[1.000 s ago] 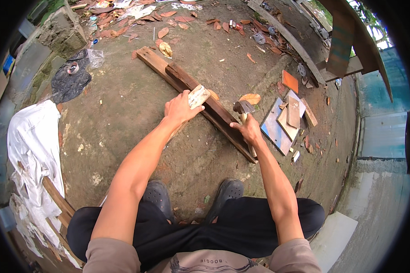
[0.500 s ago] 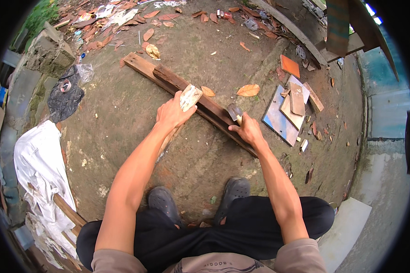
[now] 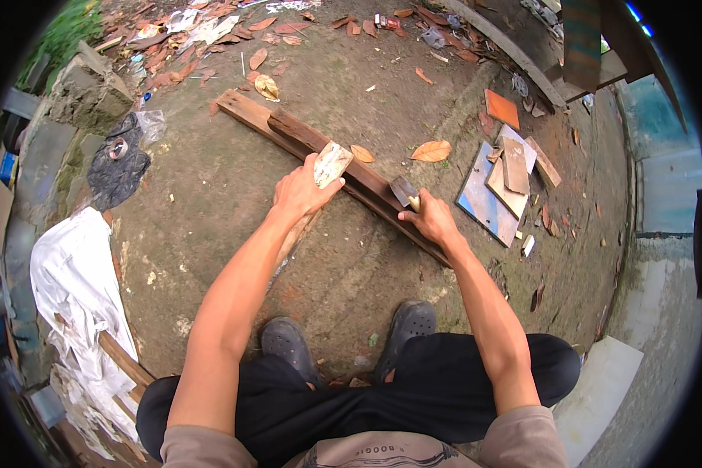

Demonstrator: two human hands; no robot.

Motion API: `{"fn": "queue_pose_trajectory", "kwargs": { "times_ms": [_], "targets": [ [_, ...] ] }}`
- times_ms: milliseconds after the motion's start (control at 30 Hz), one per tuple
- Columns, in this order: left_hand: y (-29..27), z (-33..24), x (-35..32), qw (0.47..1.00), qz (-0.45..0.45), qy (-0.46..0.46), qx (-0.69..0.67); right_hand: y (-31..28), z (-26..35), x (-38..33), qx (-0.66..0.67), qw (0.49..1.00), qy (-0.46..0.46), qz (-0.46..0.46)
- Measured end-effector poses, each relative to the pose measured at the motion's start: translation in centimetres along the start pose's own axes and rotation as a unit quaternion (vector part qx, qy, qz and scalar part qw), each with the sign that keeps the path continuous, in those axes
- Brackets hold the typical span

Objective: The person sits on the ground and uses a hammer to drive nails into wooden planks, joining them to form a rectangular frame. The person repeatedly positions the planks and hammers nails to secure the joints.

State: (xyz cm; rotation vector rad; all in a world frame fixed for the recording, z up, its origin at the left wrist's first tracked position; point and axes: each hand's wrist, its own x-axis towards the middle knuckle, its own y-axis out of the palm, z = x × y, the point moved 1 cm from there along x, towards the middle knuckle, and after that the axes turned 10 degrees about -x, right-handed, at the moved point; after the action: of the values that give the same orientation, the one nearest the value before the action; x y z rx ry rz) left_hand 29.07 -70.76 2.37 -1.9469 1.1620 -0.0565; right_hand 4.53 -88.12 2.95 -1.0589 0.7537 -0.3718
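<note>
Gripping a pale wood block point(image 3: 331, 164) near its top end, the left hand point(image 3: 303, 191) is wrapping its fingers round it and leaning it against the dark plank point(image 3: 343, 168) just above frame centre, probably so the plank acts as a rest. Meanwhile the right hand point(image 3: 431, 222) is closing into a fist on the handle of a small flat blade point(image 3: 403, 191), right of centre, with its tip sitting on the plank; looks like a chisel or scraper, hard to tell. Person is squatting on bare dirt, dark shoes point(image 3: 288, 343) showing at the bottom. Tile scraps point(image 3: 491, 195) are piling up at right, white sheeting point(image 3: 74, 288) at lower left.
</note>
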Motion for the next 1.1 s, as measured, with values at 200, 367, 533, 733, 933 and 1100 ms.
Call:
{"fn": "queue_pose_trajectory", "kwargs": {
  "times_ms": [200, 367, 533, 733, 933, 1100],
  "targets": [
    [-0.6, 0.2, -1.2, 1.000, 0.005, -0.026, 0.007, -1.9, 3.5, 0.0, 0.033, 0.996, 0.026, -0.085],
    [-0.6, 0.8, -2.3, 0.999, -0.013, -0.038, 0.031, -6.3, 10.2, 0.4, 0.136, 0.978, -0.038, -0.152],
    [-0.7, 1.0, -2.3, 0.999, -0.014, -0.025, 0.016, -9.9, 16.9, 0.0, 0.212, 0.956, -0.074, -0.187],
    [-0.6, 0.7, -2.0, 1.000, -0.004, -0.022, 0.002, -1.9, 15.5, 3.1, 0.162, 0.977, -0.010, -0.141],
    [-0.6, 1.3, -2.2, 1.000, -0.010, -0.010, -0.002, -8.5, 19.2, 1.6, 0.167, 0.980, -0.020, -0.108],
    [-0.6, 1.3, -2.2, 1.000, -0.008, -0.011, -0.001, -9.7, 19.5, 1.1, 0.300, 0.920, -0.063, -0.243]
  ]
}}
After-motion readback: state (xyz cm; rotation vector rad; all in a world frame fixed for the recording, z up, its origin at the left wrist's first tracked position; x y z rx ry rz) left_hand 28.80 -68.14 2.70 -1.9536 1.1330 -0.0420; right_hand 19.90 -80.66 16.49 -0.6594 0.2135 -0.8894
